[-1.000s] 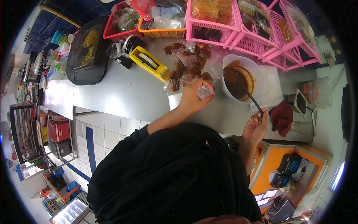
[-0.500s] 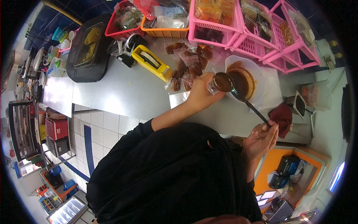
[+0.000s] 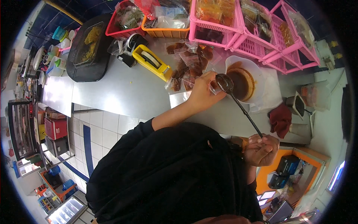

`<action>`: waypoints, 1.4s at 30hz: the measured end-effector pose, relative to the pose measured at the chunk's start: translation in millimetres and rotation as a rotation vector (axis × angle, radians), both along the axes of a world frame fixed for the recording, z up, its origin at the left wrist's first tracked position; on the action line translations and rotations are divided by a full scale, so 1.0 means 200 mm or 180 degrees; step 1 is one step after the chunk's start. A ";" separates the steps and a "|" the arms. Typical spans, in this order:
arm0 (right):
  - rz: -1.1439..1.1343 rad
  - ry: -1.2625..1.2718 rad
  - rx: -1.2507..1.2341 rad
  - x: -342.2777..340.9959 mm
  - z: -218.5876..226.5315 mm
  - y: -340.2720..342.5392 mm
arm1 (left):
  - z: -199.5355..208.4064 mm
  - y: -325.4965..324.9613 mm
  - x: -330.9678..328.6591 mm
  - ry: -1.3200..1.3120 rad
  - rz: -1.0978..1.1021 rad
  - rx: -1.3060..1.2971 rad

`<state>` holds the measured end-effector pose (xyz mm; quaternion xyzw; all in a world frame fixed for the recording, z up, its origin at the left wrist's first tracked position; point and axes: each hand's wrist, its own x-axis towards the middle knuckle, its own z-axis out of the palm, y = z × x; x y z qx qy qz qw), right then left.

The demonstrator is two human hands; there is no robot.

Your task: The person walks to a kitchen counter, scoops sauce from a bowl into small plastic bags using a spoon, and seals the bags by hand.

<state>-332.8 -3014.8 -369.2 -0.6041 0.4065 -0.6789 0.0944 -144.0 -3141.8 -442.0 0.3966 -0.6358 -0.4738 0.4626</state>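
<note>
My left hand [image 3: 204, 90] is closed on a small clear plastic bag [image 3: 215, 86] that has brown sauce in it. In my right hand [image 3: 262, 150] is the end of a long black ladle [image 3: 244, 111]. The ladle's sauce-coated bowl lies tilted over the bag's mouth, hiding part of the bag. Just right of it stands a white tub [image 3: 257, 83] with brown sauce low inside and smeared up its wall. Beyond my left hand lie several filled sauce bags [image 3: 190, 64] in a loose pile.
A yellow tape dispenser [image 3: 152, 62] sits left of the sauce bags. Pink baskets [image 3: 238, 33], an orange basket [image 3: 166, 33] and a red basket [image 3: 112, 30] line the back. A dark red cloth [image 3: 280, 120] lies at the right edge, and a black tray [image 3: 74, 72] at left.
My right hand has drawn down toward me, and the ladle's bowl has tipped over the bag; its sauce no longer shows level in it. My left hand has hardly moved.
</note>
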 end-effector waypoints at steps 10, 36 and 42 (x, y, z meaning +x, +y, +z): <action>-0.0143 0.1368 -0.0276 -0.02 0.05 0.02 | 0.01 0.00 -0.03 0.0200 -0.0033 -0.0014; 0.0697 -0.3367 0.0774 -0.04 -0.15 -0.08 | 0.07 0.01 -0.02 -0.0149 0.0318 -0.0529; 0.0701 -0.3434 0.0809 -0.05 -0.14 -0.09 | 0.07 0.01 -0.03 -0.0033 0.0252 -0.0401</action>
